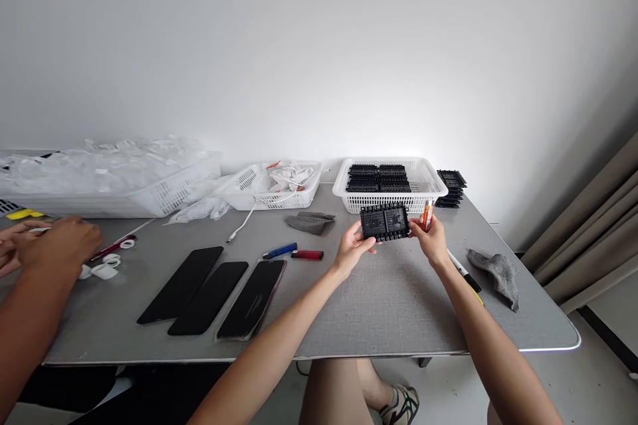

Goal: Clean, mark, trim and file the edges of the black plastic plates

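Note:
A black ribbed plastic tray [385, 222], with rows of small tabs along its long edges, is held up above the table between my two hands. My left hand [353, 247] pinches its left end, thumb in front. At the other end, my right hand [429, 238] grips the edge with thumb and fingertip. An orange lighter [427, 215] stands upright within the same right hand. Behind the tray, a white plastic basket [391, 200] contains several similar black trays [377, 178]. More of them form a stack [451, 188] right of the basket.
Grey cloths [496, 275] and a marker [464, 272] lie right; a blue lighter [280, 251], red lighter [307, 255] and several phones [252, 299] lie left. A cable basket [234, 198] and a bag-filled basket [164, 196] stand behind. A co-worker's hands [60, 242] work far left.

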The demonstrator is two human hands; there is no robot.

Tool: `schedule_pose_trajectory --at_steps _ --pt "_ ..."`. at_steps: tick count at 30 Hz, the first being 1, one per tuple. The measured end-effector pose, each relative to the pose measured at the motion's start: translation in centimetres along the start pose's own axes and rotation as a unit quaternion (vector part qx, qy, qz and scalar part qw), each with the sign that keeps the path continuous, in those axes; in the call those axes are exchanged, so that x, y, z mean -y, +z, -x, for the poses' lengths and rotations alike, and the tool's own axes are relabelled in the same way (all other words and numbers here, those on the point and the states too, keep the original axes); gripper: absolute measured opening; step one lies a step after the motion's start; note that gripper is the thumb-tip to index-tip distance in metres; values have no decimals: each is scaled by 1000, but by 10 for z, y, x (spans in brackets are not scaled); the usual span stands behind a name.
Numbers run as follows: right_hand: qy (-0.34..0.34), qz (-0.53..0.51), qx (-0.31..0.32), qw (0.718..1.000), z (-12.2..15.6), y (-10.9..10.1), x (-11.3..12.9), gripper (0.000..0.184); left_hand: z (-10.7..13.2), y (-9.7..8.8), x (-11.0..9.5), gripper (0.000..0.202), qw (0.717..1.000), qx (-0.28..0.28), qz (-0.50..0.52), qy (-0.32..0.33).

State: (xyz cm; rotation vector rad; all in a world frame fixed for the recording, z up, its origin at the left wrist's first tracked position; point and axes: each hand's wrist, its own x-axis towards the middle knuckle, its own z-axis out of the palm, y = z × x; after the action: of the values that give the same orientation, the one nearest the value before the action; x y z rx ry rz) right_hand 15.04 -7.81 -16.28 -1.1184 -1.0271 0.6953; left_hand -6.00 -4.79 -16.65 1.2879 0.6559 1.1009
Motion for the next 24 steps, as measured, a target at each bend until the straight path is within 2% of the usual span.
schedule_pose_trajectory --at_steps 3,7,11,13,15,18,20,24 --pt "-3 10 -12 1000 1 -1 0 37 -1 -1 2 58 999 16 -21 -19" --pt "-18 56 -50 997 4 -1 6 35 -2 -2 5 60 1000 -1 -5 -25" --pt "-45 103 -65 992 8 0 17 49 -3 -3 6 61 1000 -28 8 -5" --pt "-36 55 -25 998 11 3 23 47 -4 -3 6 64 999 -40 10 0" --pt "-19 -22 43 999 14 9 26 43 -4 -3 6 67 999 -46 9 3" --pt "36 -101 139 984 21 22 28 41 -4 -4 8 68 999 -45 3 8" --pt "105 -138 194 966 25 29 27 39 -4 -4 9 67 999 -40 0 15" --pt "261 -199 295 897 32 38 27 49 -4 -2 10 62 999 -20 -16 36"
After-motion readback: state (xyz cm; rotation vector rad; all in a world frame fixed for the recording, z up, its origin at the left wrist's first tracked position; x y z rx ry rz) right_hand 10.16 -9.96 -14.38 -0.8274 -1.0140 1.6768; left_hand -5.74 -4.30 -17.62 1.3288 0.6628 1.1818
